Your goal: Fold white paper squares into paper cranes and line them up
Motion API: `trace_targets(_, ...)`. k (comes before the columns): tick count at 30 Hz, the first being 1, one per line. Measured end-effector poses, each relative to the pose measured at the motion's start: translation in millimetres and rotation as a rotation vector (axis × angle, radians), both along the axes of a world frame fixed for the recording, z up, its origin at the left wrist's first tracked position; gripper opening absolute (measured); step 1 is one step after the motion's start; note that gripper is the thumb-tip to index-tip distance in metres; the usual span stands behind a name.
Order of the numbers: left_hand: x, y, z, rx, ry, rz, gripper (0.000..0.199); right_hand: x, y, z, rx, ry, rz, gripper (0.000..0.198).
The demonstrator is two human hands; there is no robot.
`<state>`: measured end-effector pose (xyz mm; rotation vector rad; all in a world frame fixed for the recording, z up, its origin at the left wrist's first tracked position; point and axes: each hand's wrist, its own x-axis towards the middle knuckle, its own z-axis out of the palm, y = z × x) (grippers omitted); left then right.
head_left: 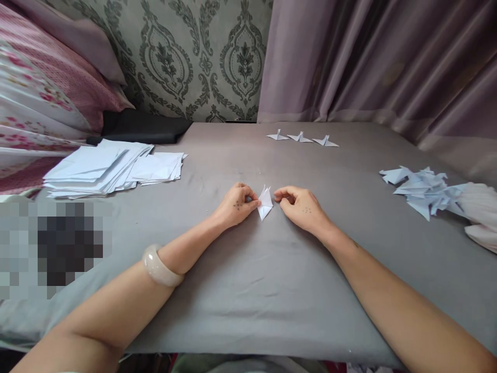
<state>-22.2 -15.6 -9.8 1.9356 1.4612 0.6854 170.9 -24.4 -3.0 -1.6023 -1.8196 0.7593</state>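
Observation:
A small piece of white folded paper [265,203], kite-shaped with two narrow points at its top, is in front of me at the middle of the grey-covered table. My left hand [239,204] pinches its left edge between thumb and fingers. Just to the right of the paper, my right hand [301,206] is loosely curled, its fingertips a small gap away from the edge. Nothing shows between the right thumb and fingers. A pale bangle [161,267] circles my left forearm.
Stacked white paper sheets [93,168] lie at the left, beside a smaller paper pile [159,167]. Three folded paper birds [301,137] stand in a row at the back. A heap of folded paper pieces [425,189] lies at the right, against pale cloth [481,207]. Curtains [334,62] hang behind.

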Motion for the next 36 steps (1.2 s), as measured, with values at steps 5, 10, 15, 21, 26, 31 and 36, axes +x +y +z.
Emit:
trace_targets(5,-4,1,-1.8,-0.018,-0.210,-0.065,0.020,0,-1,2,-0.175,0.221,0.034,0.050)
trace_targets(10,-1,-4,2.1,-0.145,-0.437,-0.188,0.025,-2,-7,11,-0.203,0.284,0.128,0.049)
trace_targets(15,6,-10,7.6,-0.186,-0.712,-0.124,0.039,-3,-9,17,-0.238,0.492,0.162,0.024)
trace_targets(21,5,-11,15.0,-0.281,-0.867,-0.018,0.042,-7,-8,18,-0.379,0.785,0.067,0.026)
trace_targets(26,8,-13,14.8,-0.296,-0.900,-0.099,0.030,-12,-11,16,-0.413,0.956,0.088,0.028)
trace_targets(31,8,-14,13.2,-0.165,-0.801,-0.050,0.020,-12,-11,12,-0.276,0.794,0.092,0.026)
trace_targets(36,5,-12,9.1,0.250,-0.428,-0.019,0.011,-12,-9,9,0.256,0.392,0.098,0.020)
